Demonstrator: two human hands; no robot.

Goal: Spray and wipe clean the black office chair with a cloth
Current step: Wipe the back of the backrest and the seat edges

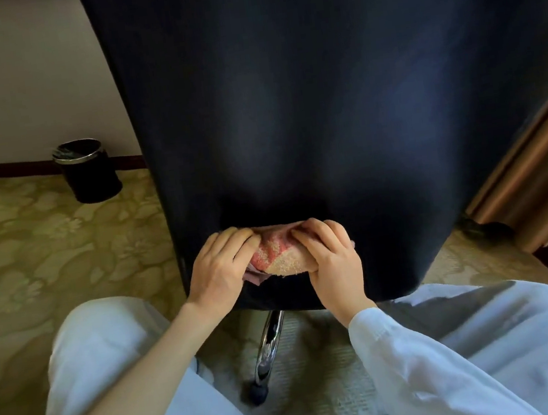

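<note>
**Pale blue clothes, one long sleeve in view**

The person wears light, pale blue-white clothing. The right sleeve [418,355] is long and loose, of thin, slightly sheer cloth, and ends in a stitched hem at the wrist behind the bare right grip [333,262]. The left forearm [138,375] is uncovered down to the bare left grip [218,272]. The trousers [97,349] are the same pale shade, softly creased.

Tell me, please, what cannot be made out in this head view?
Top of the black chair: cut off by the head view's upper edge.
Most of the cloth: covered by the left hand and right hand gripping it.
Chair base: only one chrome leg shows; the seat back and person's legs hide the rest.
Inside the bin: too dark.
</note>
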